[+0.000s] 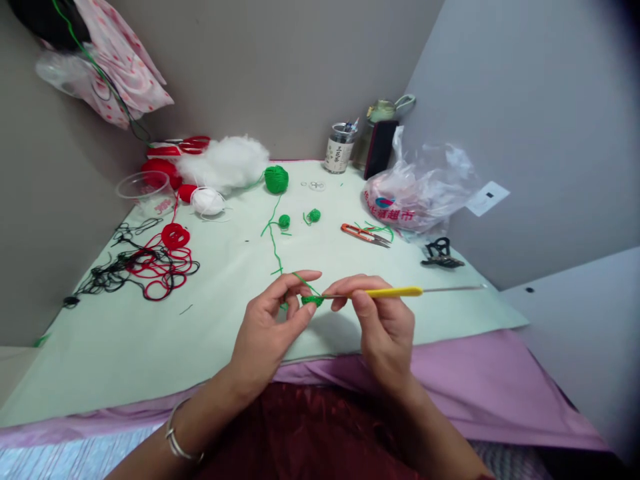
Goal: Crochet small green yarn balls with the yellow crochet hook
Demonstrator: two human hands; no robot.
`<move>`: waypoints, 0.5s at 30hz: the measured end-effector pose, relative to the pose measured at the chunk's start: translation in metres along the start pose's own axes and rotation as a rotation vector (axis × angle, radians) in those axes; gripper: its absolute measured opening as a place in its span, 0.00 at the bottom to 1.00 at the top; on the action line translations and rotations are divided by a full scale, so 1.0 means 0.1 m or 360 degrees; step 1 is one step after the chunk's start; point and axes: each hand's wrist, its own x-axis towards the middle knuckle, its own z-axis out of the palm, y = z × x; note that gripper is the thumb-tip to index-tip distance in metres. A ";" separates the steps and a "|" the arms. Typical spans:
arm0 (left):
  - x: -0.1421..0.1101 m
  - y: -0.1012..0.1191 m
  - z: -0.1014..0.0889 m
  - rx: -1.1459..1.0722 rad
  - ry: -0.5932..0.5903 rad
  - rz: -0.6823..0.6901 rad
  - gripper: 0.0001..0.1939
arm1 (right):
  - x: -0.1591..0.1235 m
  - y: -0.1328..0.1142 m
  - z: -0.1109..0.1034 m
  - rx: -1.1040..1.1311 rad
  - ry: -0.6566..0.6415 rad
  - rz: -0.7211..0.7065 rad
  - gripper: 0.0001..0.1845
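Observation:
Between thumb and fingers, my left hand (273, 320) pinches a small green crochet piece (313, 301). Green yarn runs over the left index finger and back across the table to a green yarn ball (277, 179). My right hand (383, 320) grips a crochet hook with a yellow handle (393, 293), held nearly level. Its metal tip points left and meets the edge of the crochet piece; whether it is inside a stitch I cannot tell. Two small green crocheted balls (284, 221) lie beyond my hands.
Orange thread snips (365, 235), a black claw clip (441, 253) and a plastic bag (400, 200) lie to the right. Tangled black and red yarn (150, 263) spreads at left. White stuffing (227, 162), a white yarn ball (207, 201) and a pen jar (340, 150) stand at the back.

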 end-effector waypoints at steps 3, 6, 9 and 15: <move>-0.03 0.02 0.03 0.0148 0.0091 0.0190 0.16 | -0.02 -0.02 0.00 -0.0183 -0.0090 -0.0248 0.11; -0.06 0.01 0.08 0.0167 0.0173 0.0291 0.13 | -0.03 0.01 0.02 -0.0499 -0.0160 -0.0606 0.12; -0.05 -0.01 0.09 -0.0208 0.0054 -0.0025 0.18 | -0.06 0.08 0.04 -0.0904 -0.0101 -0.0922 0.16; 0.06 0.02 0.01 -0.0888 -0.0257 -0.0629 0.24 | -0.06 0.09 0.03 -0.0254 0.0163 -0.0480 0.12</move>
